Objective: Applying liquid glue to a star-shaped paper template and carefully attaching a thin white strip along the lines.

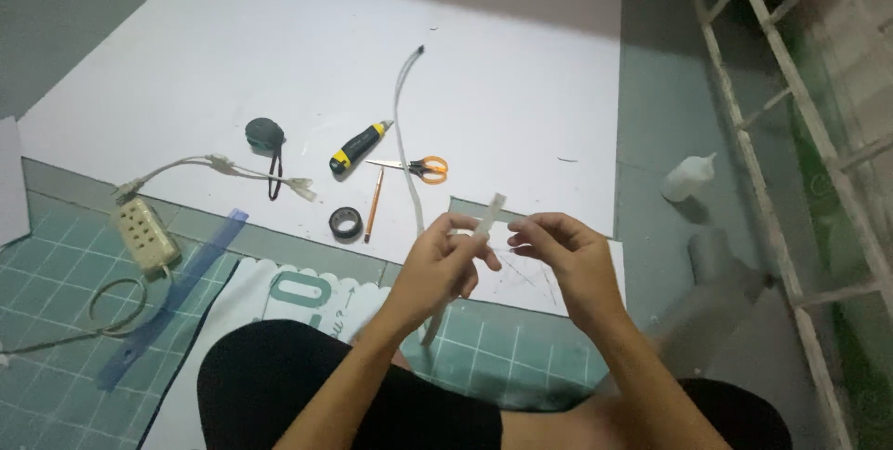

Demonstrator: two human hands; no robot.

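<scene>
- Beige power strip (145, 232) with its cable lies at your far left on the green tiled floor, and a blue transparent ruler (173, 294) lies just beside it, slanted.
- On the white board (521, 59) you see, from left to right: a dark tape measure (264, 133) with a strap, a white cord with plugs (251, 174), a black and yellow utility knife (359, 148), a black tape roll (345, 222), a pencil (375, 205) and orange scissors (419, 167). All of these lie beyond your hands, apart from them.
- A long white strip (402, 125) runs over the board from far toward your hands.
- Your left hand (445, 262) is closed on a short white strip piece (487, 217), which stands tilted above the near edge of the board.
- Your right hand (566, 250) pinches with the fingertips just beside this piece; if it touches, I cannot tell.
- At right, a white squeeze bottle (688, 177) lies on the floor, and a grey tube (712, 255) is near it.
- A white metal frame (791, 125) closes the right side; the far part of the board is open.
</scene>
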